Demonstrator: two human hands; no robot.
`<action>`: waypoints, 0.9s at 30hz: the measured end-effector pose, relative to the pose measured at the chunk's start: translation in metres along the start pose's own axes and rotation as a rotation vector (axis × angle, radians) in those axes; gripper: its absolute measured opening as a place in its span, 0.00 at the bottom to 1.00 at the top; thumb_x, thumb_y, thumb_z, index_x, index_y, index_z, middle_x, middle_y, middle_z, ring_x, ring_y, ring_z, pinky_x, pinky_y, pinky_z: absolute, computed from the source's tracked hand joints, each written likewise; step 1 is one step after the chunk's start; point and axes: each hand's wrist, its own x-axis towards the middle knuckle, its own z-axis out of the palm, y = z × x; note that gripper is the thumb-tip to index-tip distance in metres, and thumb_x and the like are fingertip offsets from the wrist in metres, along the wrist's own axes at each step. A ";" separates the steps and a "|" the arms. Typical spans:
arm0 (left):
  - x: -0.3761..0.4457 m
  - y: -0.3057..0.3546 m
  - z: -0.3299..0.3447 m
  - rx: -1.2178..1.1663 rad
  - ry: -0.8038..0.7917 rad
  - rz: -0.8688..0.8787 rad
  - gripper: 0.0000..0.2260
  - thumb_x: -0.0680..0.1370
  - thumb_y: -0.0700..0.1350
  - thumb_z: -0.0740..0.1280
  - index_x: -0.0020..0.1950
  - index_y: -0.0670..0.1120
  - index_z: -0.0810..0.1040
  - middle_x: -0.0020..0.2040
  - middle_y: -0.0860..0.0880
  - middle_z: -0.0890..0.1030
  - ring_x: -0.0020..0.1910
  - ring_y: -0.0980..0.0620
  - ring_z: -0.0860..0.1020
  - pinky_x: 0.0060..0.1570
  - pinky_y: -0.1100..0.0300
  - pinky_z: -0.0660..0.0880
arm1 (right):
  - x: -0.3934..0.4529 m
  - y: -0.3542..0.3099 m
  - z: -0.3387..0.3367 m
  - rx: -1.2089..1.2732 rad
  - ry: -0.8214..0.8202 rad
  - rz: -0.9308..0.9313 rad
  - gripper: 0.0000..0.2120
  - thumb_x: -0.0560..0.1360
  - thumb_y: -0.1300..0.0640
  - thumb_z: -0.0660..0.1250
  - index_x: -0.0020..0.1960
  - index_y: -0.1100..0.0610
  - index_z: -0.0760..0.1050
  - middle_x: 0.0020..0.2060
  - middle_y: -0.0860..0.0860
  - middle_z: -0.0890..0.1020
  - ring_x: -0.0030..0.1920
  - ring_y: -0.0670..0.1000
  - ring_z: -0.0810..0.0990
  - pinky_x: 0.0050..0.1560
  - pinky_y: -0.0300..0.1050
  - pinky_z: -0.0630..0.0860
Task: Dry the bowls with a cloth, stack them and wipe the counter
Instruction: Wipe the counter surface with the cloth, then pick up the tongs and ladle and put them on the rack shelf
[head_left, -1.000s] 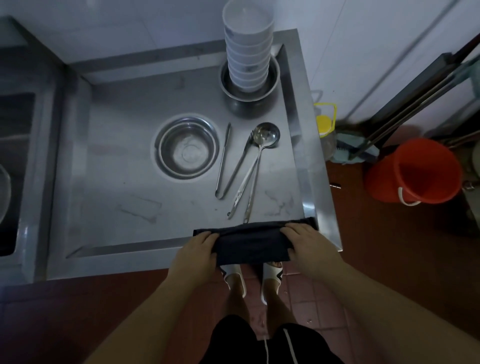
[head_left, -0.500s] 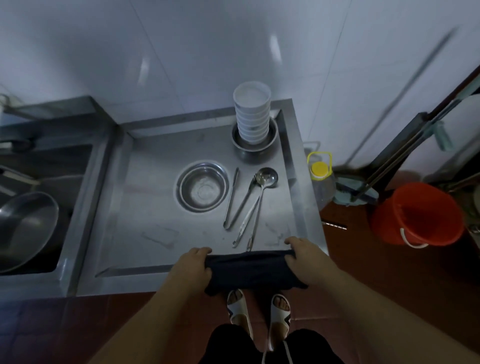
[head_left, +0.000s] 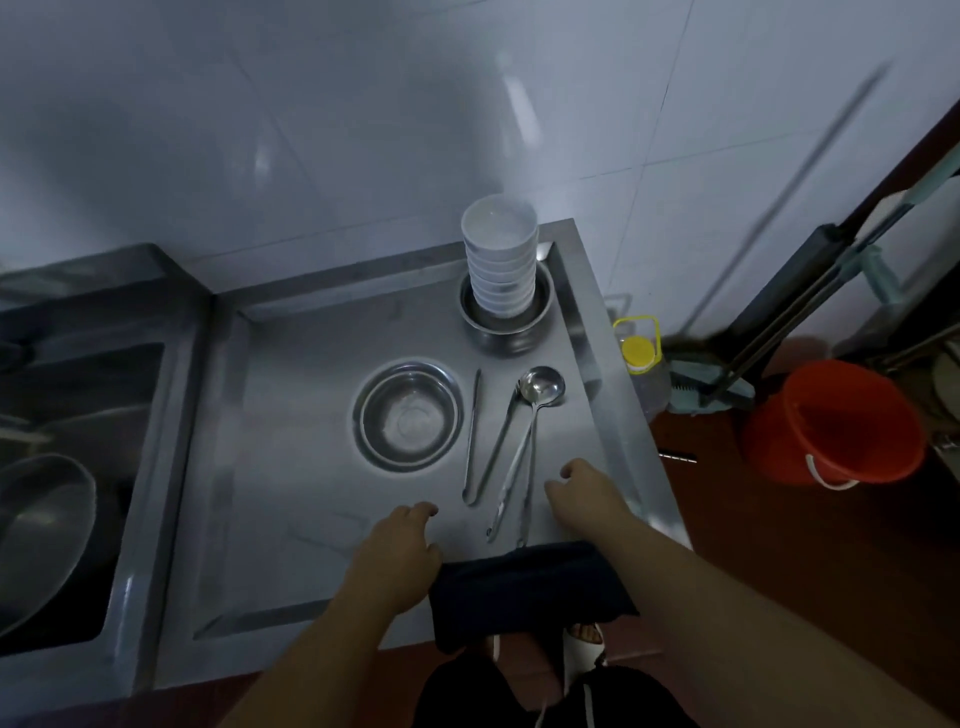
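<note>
Both hands were empty and off the dark cloth, which lay folded over the near edge of the steel counter, between the two forearms and hanging partly past the lip. The left hand hovered just beyond the cloth's left end, fingers loosely curled and holding nothing; the right hand sat further out over the counter beyond the cloth's right end, likewise half open with nothing in it. Just ahead of and between the hands lay metal tongs and two long-handled ladles, their handle ends nearly reaching the cloth. Beyond the left hand stood a single steel bowl, upright and apart from the rest. Far ahead of the right hand, in the back corner, the stack of white bowls sat inside another steel bowl. Off to the left of the left hand a sink held a large steel pan. Judging by the tidy stack and the parked cloth, the drying and stacking looked largely done, and the step in hand seemed to be either clearing the counter for wiping or finishing up. If wiping was still due, the next move would call for lifting the utensils and loose bowl aside, then taking up the cloth again; the ladles could roll or clatter if nudged.
</note>
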 end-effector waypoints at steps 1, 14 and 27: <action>0.009 -0.003 -0.002 -0.002 -0.016 0.005 0.24 0.84 0.48 0.64 0.81 0.51 0.65 0.73 0.47 0.72 0.69 0.48 0.74 0.67 0.54 0.72 | 0.007 -0.006 0.006 0.009 0.006 0.028 0.21 0.83 0.51 0.63 0.73 0.59 0.70 0.65 0.59 0.79 0.51 0.53 0.73 0.47 0.44 0.69; 0.135 0.012 -0.026 -0.064 -0.145 0.067 0.20 0.77 0.52 0.73 0.65 0.43 0.77 0.61 0.43 0.80 0.62 0.43 0.79 0.61 0.48 0.78 | 0.086 -0.071 0.060 0.004 0.231 0.352 0.24 0.80 0.48 0.68 0.69 0.62 0.69 0.68 0.61 0.77 0.66 0.62 0.78 0.63 0.53 0.76; 0.172 0.056 -0.001 -0.054 -0.066 -0.029 0.34 0.73 0.55 0.79 0.68 0.40 0.66 0.68 0.41 0.72 0.65 0.40 0.77 0.63 0.47 0.77 | 0.106 -0.068 0.071 -0.076 0.240 0.455 0.21 0.82 0.51 0.64 0.71 0.60 0.69 0.70 0.58 0.74 0.67 0.61 0.77 0.64 0.55 0.75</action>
